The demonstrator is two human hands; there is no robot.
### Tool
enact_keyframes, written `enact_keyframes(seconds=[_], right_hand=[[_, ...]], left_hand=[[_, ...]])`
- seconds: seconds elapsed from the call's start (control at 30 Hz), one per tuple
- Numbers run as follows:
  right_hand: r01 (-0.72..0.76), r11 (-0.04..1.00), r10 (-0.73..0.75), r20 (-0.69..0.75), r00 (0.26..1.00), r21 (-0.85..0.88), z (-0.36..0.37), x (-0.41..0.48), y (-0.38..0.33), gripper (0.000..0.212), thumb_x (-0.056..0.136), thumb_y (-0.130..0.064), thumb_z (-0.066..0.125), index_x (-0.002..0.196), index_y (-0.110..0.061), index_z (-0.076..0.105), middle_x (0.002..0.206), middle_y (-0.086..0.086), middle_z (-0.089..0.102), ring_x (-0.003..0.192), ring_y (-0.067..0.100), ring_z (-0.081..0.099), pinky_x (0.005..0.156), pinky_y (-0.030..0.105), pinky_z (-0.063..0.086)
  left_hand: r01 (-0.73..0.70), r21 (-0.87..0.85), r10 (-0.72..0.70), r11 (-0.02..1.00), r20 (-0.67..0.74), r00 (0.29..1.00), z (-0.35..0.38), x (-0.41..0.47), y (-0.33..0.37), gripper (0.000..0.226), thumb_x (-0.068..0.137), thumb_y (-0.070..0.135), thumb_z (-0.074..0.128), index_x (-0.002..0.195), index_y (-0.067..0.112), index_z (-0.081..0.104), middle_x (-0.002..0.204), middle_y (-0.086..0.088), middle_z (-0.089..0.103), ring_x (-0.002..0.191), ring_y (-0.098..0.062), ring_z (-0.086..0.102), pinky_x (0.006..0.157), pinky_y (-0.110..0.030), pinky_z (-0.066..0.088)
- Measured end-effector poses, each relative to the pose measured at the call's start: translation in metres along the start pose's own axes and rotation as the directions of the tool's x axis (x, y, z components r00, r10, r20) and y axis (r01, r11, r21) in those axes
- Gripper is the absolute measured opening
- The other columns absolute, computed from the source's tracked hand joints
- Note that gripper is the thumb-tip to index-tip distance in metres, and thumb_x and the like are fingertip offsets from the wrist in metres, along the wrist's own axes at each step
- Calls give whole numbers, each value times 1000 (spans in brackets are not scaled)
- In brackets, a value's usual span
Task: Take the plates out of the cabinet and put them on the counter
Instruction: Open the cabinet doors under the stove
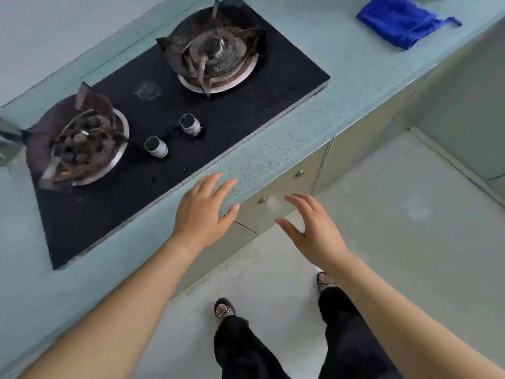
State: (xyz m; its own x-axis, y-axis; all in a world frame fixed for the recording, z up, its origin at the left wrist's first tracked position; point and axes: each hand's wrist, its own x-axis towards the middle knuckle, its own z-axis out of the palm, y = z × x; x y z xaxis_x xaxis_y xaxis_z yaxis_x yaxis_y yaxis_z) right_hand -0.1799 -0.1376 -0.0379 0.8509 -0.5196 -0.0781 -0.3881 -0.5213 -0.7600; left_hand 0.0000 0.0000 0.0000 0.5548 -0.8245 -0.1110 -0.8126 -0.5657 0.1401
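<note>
While the pale cabinet doors (276, 199) under the speckled teal desk (273, 149) remain closed and no plates can be seen anywhere, the task is judged barely begun, with the left hand (203, 212) and right hand (314, 231) held spread and empty.

Left hand (203, 214), right hand (314, 231); both spread, empty

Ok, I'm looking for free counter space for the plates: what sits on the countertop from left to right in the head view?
Left burner → front knob → rear knob → right burner → blue cloth bag. The first four belong to the black hob; the countertop lies bare between hob and bag.
</note>
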Motion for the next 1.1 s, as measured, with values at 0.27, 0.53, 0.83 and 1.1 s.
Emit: enact_keyframes(seconds=[0.27, 0.53, 0.83, 1.1], right_hand=[[-207, 939, 307, -400, 863, 274, 129, 19, -8, 37, 84, -30, 63, 116, -12, 59, 113, 3, 61, 95, 17, 59, 80, 31, 51], [-213, 744, 546, -392, 740, 633, 196, 56, -20, 38, 87, -34, 58, 121, -17, 56, 111, -4, 59, 92, 8, 57, 78, 24, 50], [-55, 588, 622, -407, 669, 807, 202, 70, -41, 28, 91, -21, 55, 117, -10, 59, 104, -1, 60, 83, -2, 57, 68, 3, 41], [127, 276, 727, -294, 621, 953, 199, 74, -58, 32, 89, -10, 58, 121, -14, 54, 98, -7, 60, 85, 4, 60, 79, 19, 51]], left_hand=[[-356, -75, 356, 932, -5, 934, 56, 41, -68, 50, 91, 46, 32, 138, 32, 41, 151, -3, 32, 140, -22, 26, 114, -45, 11], [-408, -161, 388, 899, -139, 911, 66, 46, -77, 44, 89, 44, 44, 131, 33, 50, 146, 2, 38, 135, -15, 33, 112, -35, 12], [-431, -171, 404, 886, -172, 899, 69, 48, -77, 44, 88, 45, 45, 130, 33, 52, 144, 2, 41, 133, -13, 35, 110, -33, 19], [-442, -173, 413, 880, -176, 893, 68, 47, -78, 45, 87, 46, 43, 130, 34, 51, 144, 2, 41, 133, -16, 34, 112, -41, 20]])
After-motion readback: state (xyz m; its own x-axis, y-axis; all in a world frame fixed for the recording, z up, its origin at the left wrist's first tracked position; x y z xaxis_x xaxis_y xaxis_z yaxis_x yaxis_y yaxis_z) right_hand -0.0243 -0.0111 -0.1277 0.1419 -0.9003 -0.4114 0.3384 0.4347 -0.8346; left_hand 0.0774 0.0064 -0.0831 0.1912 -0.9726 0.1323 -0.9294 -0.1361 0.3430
